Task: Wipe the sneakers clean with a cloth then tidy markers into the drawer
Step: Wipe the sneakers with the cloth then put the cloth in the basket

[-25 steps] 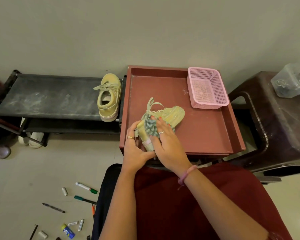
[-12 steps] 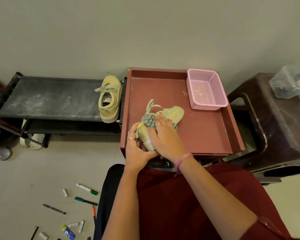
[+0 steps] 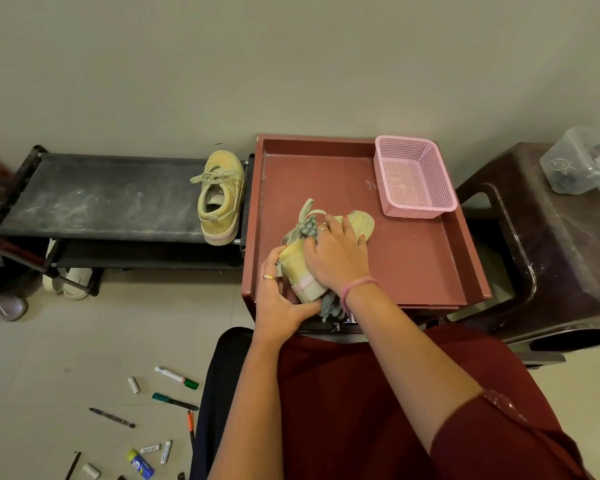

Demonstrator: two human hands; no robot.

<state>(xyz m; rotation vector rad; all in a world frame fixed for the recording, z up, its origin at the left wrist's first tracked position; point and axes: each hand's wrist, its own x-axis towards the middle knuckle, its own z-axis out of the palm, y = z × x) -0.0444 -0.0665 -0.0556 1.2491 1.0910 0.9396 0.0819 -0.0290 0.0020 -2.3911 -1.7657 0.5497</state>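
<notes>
While the hands work, from left to right:
Markers (image 3: 176,376): scattered on the floor, lower left.
Rack (image 3: 101,199): 1 sneaker (image 3: 220,197) at its right end.
Left hand (image 3: 280,301): fingers curled round the heel of the second sneaker (image 3: 359,223).
Right hand (image 3: 336,252): presses a cloth (image 3: 307,230) onto that sneaker, fingers bent over it.
Tray (image 3: 430,271): holds that sneaker.
Basket (image 3: 413,178): tray's far right corner.

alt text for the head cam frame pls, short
A person's left hand grips the heel of a pale yellow sneaker lying on a red-brown tray table, while the right hand presses a grey-green cloth onto it. A second yellow sneaker sits on a black rack; markers lie scattered on the floor.
</notes>
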